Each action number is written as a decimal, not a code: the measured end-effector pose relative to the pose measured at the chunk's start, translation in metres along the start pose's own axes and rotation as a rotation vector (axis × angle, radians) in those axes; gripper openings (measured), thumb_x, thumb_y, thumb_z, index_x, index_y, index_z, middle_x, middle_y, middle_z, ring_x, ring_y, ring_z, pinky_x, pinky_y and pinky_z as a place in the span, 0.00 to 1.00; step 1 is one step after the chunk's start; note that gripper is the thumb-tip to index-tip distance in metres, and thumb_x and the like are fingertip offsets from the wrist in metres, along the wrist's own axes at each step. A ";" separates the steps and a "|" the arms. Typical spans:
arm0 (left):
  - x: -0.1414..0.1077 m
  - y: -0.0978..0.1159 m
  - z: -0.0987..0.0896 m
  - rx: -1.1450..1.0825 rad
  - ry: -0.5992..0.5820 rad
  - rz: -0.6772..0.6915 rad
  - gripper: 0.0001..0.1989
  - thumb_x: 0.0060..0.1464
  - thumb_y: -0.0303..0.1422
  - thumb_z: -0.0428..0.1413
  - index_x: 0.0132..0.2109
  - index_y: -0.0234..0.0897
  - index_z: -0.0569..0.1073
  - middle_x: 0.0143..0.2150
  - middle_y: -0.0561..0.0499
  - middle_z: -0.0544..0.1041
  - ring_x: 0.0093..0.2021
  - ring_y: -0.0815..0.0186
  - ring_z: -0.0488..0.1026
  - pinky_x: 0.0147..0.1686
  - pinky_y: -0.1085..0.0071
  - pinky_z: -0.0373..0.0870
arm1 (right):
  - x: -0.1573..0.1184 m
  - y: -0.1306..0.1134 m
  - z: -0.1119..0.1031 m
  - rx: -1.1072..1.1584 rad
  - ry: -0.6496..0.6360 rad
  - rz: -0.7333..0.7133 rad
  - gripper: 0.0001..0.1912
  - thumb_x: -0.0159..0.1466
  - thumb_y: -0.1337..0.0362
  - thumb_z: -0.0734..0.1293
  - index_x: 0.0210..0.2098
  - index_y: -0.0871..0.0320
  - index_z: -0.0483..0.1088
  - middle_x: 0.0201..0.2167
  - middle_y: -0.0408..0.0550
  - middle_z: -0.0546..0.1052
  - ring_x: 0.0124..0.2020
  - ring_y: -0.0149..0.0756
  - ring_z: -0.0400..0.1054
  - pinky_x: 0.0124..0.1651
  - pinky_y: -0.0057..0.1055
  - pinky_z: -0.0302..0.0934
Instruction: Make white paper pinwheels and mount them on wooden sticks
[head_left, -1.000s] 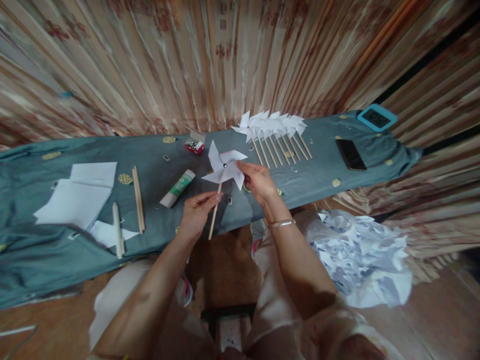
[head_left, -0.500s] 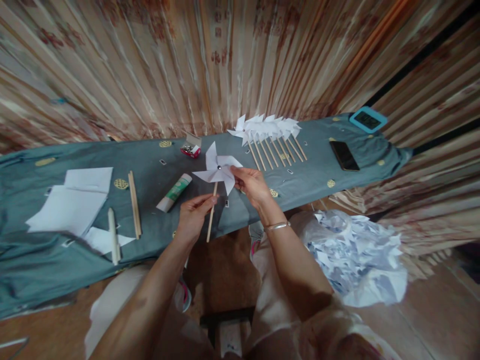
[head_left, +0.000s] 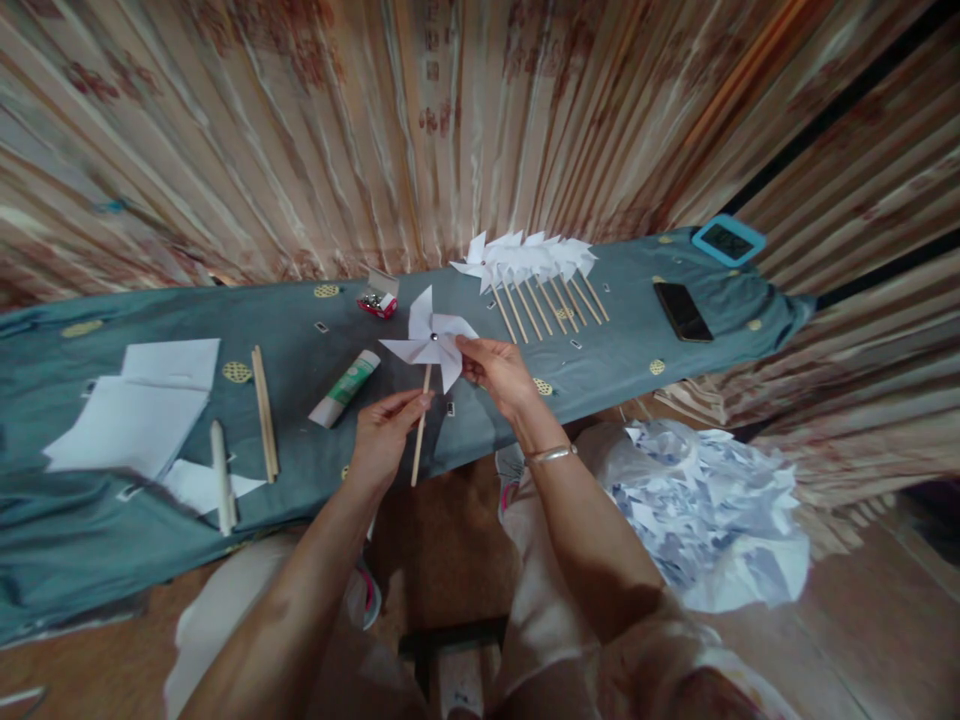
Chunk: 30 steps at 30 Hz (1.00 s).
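A white paper pinwheel point(head_left: 430, 338) with a silver pin at its centre is held up over the front part of the table. Its wooden stick is pinched between the thumb and fingers of my left hand point(head_left: 384, 432). My right hand point(head_left: 499, 372) grips the pinwheel's right blade near the hub, fingers closed. Behind it stands a small open red box of pins point(head_left: 377, 305). To the left lies a green and white glue stick point(head_left: 345, 389). A row of several finished-looking pinwheels point(head_left: 529, 258) lies at the back, sticks pointing forward.
On the left are white paper sheets point(head_left: 135, 415), a white pen-like tool point(head_left: 222, 480) and loose wooden sticks point(head_left: 265, 415). A phone point(head_left: 682, 311) and a blue-framed digital clock point(head_left: 727, 241) sit at right. A bag of paper scraps point(head_left: 705, 510) rests on the floor below.
Both hands keep the same hold on the pinwheel. The whole view has shifted slightly, so things appear a little further left; nothing on the table has been moved.
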<state>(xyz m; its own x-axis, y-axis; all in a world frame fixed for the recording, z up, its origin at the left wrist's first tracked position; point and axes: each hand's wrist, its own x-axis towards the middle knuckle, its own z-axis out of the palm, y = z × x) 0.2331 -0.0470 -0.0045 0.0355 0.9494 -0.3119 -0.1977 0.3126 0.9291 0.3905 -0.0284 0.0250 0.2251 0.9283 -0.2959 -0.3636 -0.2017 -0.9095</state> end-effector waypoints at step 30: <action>0.001 0.001 -0.002 -0.072 0.026 -0.023 0.27 0.18 0.46 0.74 0.28 0.34 0.82 0.25 0.51 0.79 0.25 0.71 0.67 0.31 0.73 0.64 | 0.002 -0.004 -0.018 -0.075 0.086 -0.118 0.26 0.35 0.42 0.79 0.17 0.58 0.74 0.17 0.44 0.77 0.17 0.21 0.58 0.22 0.23 0.51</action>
<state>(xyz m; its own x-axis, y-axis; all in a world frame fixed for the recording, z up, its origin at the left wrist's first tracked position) 0.2310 -0.0463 -0.0043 0.0153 0.9406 -0.3393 -0.2675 0.3308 0.9050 0.4085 -0.0310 0.0233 0.3399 0.9174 -0.2068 -0.2627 -0.1185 -0.9576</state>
